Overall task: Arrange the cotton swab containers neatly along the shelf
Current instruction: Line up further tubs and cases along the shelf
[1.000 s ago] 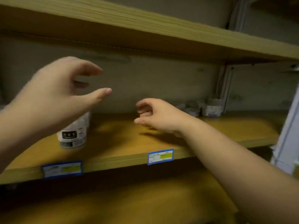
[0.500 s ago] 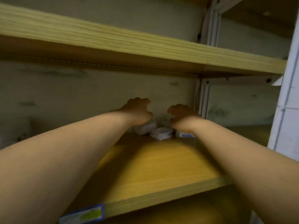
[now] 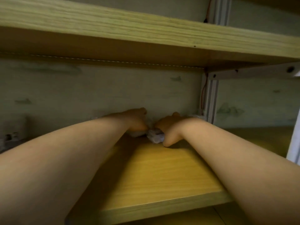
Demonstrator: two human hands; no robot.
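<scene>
The small pale swab packs (image 3: 155, 137) are lying at the back of the shelf (image 3: 162, 172), at twelve o'clock against the rear wall (image 3: 97, 91). The left hand (image 3: 136, 120) is cupping over one at their nine o'clock; the right hand (image 3: 168, 129) is curling around another at three o'clock. Gathering seems underway; next, drawing them forward calls for a firm, even pull.

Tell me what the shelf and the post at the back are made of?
The shelf looks like wood or wood-patterned board: yellow-brown with fine grain lines and a smooth, matte face. Whether it is solid wood or laminate cannot be told. The post looks like pale metal, probably aluminium: straight lengthwise grooves and a dull, even sheen.
</scene>
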